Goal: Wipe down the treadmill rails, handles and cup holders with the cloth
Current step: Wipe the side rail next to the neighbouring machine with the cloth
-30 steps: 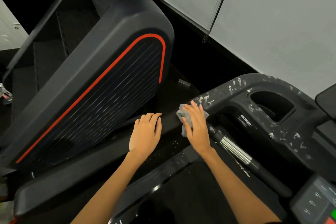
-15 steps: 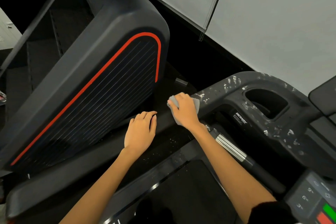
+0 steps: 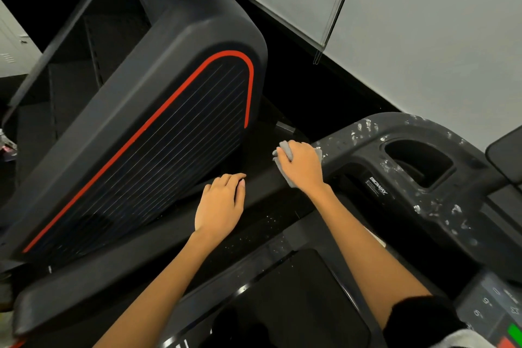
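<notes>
My right hand point(image 3: 303, 167) grips a small grey cloth point(image 3: 285, 151) and presses it on the black treadmill rail point(image 3: 158, 246) where the rail meets the console arm. My left hand point(image 3: 221, 206) rests flat on the same rail, a little nearer to me, fingers together. The console arm point(image 3: 367, 133) is speckled with white marks, and a deep cup holder point(image 3: 418, 162) opens in it to the right of the cloth. Most of the cloth is hidden under my right palm.
A neighbouring machine's dark shroud with a red stripe point(image 3: 169, 110) rises close on the left of the rail. The console keypad point(image 3: 491, 311) shows at the lower right. A light wall point(image 3: 423, 37) stands behind, and the belt deck point(image 3: 296, 305) lies below my arms.
My right hand with the cloth has slid up the rail, away from me and slightly left, curling over the cloth. The left hand has stayed on the rail.
</notes>
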